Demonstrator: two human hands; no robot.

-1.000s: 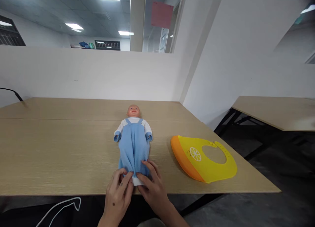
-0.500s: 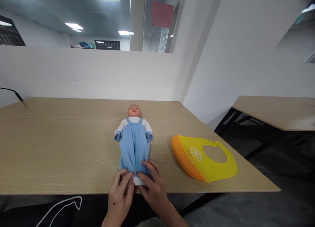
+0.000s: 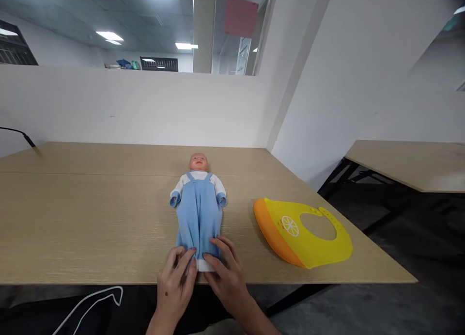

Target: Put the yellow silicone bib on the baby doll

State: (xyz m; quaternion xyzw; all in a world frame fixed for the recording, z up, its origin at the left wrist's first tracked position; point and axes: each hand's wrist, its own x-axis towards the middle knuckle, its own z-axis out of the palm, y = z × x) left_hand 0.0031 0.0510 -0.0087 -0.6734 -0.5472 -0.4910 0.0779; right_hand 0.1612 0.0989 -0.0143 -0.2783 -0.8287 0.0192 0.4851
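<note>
A baby doll lies on its back on the table, its head toward the wall. It wears a white long-sleeved top with blue cuffs and light-blue overalls that end in a white band at the bottom. At the lower left of the overalls, my left hand has thumb and fingers closed on the cloth. My right hand grips the lower right side, thumb by the white band and fingertips on the blue fabric. The doll's feet are not visible.
To the right lies a yellow bib with an orange pocket and a citrus-slice print. The wooden table meets a white wall at the back. A white cable hangs below its front edge. Another table stands at the far right.
My left hand has shifted slightly left, its fingers moving a little on the cloth. My right hand stays almost in place. The doll and bib lie as before; the view has moved slightly.
</note>
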